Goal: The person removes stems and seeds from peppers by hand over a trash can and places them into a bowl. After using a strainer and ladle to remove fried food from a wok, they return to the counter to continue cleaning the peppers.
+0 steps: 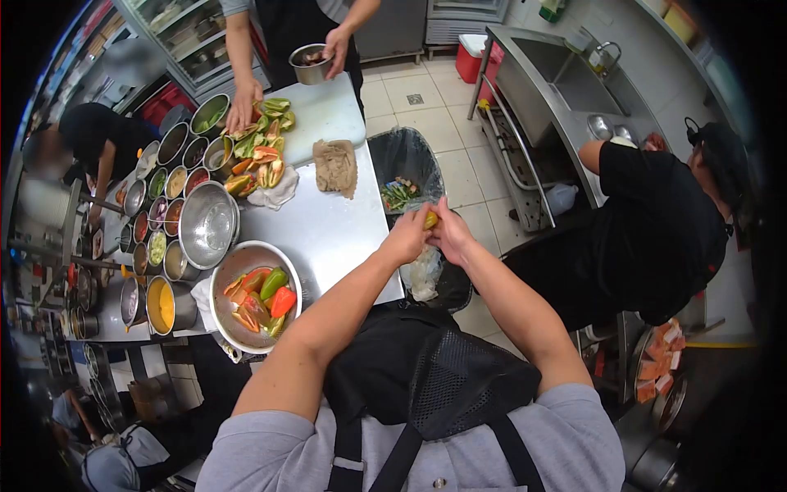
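Observation:
Over the black-lined trash bin (420, 152), my left hand (405, 238) and my right hand (451, 233) come together around a yellow-green piece of bell pepper (430, 220). Fingers of both hands are closed on it, hiding most of it. Green scraps (399, 193) and crumpled clear plastic (424, 277) lie in the bin below. To the left, a large metal bowl (216, 287) on the table holds red, orange and green bell peppers, some of them cut open.
Across the steel table (340, 238), a co-worker's hand touches cut peppers (264, 148) beside a white cutting board (324, 119); the other holds a small metal pot (311, 72). Ingredient containers crowd the left. Another person in black stands close on my right, near a sink (561, 70).

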Available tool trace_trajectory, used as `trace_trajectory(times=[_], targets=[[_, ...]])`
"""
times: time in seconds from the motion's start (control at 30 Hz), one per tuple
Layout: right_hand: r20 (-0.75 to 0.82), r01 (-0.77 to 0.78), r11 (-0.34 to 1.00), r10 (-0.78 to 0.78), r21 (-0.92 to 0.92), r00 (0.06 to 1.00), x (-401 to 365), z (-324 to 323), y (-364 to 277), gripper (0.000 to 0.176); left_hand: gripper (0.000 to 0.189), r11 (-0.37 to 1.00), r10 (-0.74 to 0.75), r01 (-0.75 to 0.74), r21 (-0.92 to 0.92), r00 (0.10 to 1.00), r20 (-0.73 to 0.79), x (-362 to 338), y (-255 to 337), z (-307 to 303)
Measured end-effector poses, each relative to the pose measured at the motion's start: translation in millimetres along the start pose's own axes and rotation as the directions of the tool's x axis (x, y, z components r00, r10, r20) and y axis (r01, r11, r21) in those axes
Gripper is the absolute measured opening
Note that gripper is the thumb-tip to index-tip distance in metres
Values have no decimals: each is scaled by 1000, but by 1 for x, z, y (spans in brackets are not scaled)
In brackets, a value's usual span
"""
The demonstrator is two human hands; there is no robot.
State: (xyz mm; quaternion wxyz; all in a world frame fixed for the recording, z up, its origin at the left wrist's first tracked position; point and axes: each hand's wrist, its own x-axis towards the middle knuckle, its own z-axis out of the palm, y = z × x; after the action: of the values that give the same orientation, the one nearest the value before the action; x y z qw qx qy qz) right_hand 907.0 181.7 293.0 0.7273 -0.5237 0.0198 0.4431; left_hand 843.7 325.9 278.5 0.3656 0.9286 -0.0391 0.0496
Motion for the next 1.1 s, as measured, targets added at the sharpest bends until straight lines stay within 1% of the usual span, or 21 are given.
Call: trace_trajectory(times=[0.03,0.07,0.1,0.13,0.17,0.23,0.33,0.37,0.43,0.5,0.6,0.63,0.67,0.7,0.77,0.8,0.83,0.9,0.97,1.03,1.1], targets=[[11,4,1000,-4,-6,1000,0,-5,8,82,56,984,-83,82,-159,997,2,-2,-10,-1],[-94,-13,996,5,-85,996,-2,-4,13,82,56,985,-86,84,-153,996,-9,-8,-11,-16],[-197,-40,986,8,-161,980,-3,-4,17,82,51,715,-217,303,-630,953,213,-19,-7,-43],[-222,-38,978,-9,-205,975,-3,-7,21,79,50,196,-196,489,-850,869,454,-32,-5,-66],[-209,-42,976,-3,-212,978,-2,-9,23,79,53,19,-165,526,-850,840,516,-44,-9,-82],[-206,-77,932,2,-353,978,3,-11,22,76,52,-203,-76,477,-855,863,500,-64,-17,-109],[-191,-98,882,9,-460,981,13,-15,28,67,53,-227,-123,395,-890,895,429,-89,-33,-133],[-190,-105,854,7,-510,982,17,-16,31,63,53,-223,-138,373,-901,903,408,-99,-38,-138],[-137,-62,783,-30,-619,990,23,-17,38,50,47,147,-433,396,-906,849,301,-118,-52,-151],[-79,-31,666,-42,-745,996,40,-32,60,40,40,509,-584,497,-703,799,142,-144,-57,-173],[-25,-74,592,90,-803,996,38,-26,78,35,45,536,-627,484,-691,777,57,-191,-67,-206],[-29,-104,588,135,-802,990,33,-21,81,34,46,690,-600,498,-525,799,-30,-205,-87,-213],[-32,-78,605,87,-792,996,29,-18,89,33,48,802,-555,498,-330,825,-104,-211,-92,-222],[-34,-82,602,91,-794,995,28,-17,92,33,48,799,-558,500,-334,823,-102,-212,-98,-229],[25,6,364,48,-931,999,27,-17,95,38,53,817,-576,533,-218,765,-288,-197,-116,-252],[23,30,354,-24,-935,999,23,-11,95,38,54,819,-574,523,-236,763,-298,-183,-125,-260],[19,26,351,-26,-936,999,19,-8,92,38,56,821,-570,512,-252,762,-307,-165,-133,-266],[-45,-24,228,-85,-973,995,8,7,79,37,56,816,-575,510,-272,760,-303,-123,-150,-271],[-76,-50,243,-99,-969,992,5,9,73,38,57,855,-495,513,-69,771,-400,-82,-184,-259],[-122,-90,257,-108,-962,987,-4,8,70,39,58,852,-490,522,-44,766,-416,-42,-203,-254],[-23,28,210,-238,-977,971,-14,5,69,36,59,849,-483,527,-18,764,-428,-13,-208,-251]])
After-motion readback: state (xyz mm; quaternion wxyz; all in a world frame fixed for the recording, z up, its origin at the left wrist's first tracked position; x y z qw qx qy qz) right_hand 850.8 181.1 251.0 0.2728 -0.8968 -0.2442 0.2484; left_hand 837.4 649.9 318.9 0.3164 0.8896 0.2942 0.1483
